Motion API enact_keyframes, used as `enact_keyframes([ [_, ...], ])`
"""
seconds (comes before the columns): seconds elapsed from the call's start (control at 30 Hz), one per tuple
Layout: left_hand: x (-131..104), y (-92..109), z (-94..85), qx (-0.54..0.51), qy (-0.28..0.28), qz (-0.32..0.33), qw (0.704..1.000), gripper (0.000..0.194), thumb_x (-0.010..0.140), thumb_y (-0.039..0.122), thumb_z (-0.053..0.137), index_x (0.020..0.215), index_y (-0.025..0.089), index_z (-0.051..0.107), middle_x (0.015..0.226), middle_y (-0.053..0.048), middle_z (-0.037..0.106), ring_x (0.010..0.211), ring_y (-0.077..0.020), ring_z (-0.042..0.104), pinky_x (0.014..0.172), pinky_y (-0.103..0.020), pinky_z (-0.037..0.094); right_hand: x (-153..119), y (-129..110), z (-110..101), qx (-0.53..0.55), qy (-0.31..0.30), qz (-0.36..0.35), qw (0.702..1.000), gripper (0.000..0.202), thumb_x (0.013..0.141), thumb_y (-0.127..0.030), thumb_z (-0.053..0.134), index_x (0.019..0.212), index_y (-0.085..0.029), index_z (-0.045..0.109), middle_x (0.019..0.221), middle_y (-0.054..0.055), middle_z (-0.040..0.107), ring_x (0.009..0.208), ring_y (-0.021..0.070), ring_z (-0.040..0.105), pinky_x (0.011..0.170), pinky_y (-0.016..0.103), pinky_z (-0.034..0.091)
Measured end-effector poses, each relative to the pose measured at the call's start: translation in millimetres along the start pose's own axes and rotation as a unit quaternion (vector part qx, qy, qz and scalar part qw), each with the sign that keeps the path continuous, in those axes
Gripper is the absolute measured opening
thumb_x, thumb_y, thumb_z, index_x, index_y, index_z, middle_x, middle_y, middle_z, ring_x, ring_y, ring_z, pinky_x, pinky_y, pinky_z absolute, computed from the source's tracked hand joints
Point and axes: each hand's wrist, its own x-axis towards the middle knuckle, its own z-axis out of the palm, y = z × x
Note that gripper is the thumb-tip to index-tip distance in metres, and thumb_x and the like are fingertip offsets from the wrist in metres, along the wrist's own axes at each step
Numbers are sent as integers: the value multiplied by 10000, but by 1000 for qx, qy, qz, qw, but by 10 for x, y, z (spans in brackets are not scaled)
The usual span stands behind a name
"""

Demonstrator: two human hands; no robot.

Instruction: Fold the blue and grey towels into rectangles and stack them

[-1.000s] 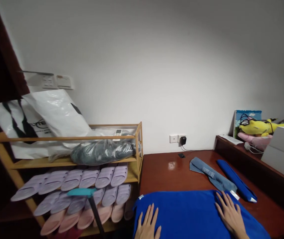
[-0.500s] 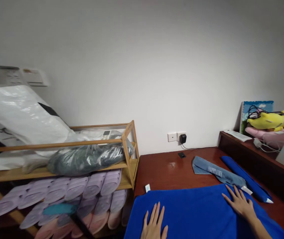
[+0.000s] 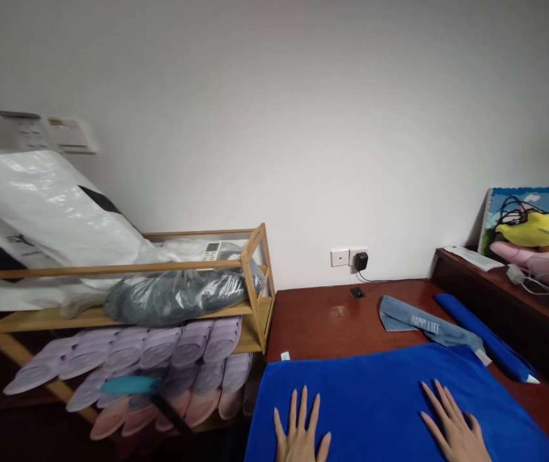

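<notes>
A blue cloth (image 3: 370,398) lies spread over the near part of the red-brown table, a small white tag showing at its far left corner. On its left part my left hand (image 3: 300,430) rests palm down with fingers spread. My right hand (image 3: 454,423) lies flat on the right part, fingers apart. Neither hand holds anything. Beyond the cloth is a folded grey-blue cloth (image 3: 404,317) with white lettering. Beside it, to the right, a narrow folded blue cloth (image 3: 486,337) lies at an angle.
A wooden rack (image 3: 255,276) at the left holds plastic-wrapped items, a remote (image 3: 211,251) and several slippers (image 3: 158,343). A black plug (image 3: 361,260) sits in the wall outlet. On the raised shelf (image 3: 519,289) at right are a yellow plush toy (image 3: 544,229) and cables.
My right hand has moved back from the cloth's far edge toward me. My left hand stays on the cloth with fingers spread. The view has shifted slightly.
</notes>
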Motion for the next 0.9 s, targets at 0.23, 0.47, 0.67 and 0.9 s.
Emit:
enact_keyframes([
  [0.23,197,-343,-306,36,82,20,996,535,938,447,257,1440,315,131,1533,15,128,1402,-231,107,1132,-511,61,-364,358,-267,11,-65,25,997,644,841,-629,300,1427,-438,112,1527,-66,130,1389,267,158,1056,561,254],
  [0.47,393,-730,-252,61,77,62,993,519,943,486,236,1432,332,159,1529,18,150,1398,-207,142,1127,-502,128,-312,298,-186,28,-69,54,996,662,837,-644,326,1428,-427,124,1532,-19,149,1393,268,142,1041,588,232],
  [0.67,367,-822,-235,64,77,53,994,527,938,511,222,1433,349,145,1529,23,123,1397,-204,140,1108,-534,184,208,522,-229,60,-29,106,992,634,846,-639,252,1424,-384,202,1527,34,188,1376,263,209,1026,584,246],
  [0.9,371,-813,-265,49,63,46,996,520,939,487,242,1432,355,146,1530,36,114,1400,-201,123,1104,-527,205,762,1058,39,-2,-16,175,984,678,812,-664,213,1351,-298,402,1460,67,349,1353,264,260,1035,584,212],
])
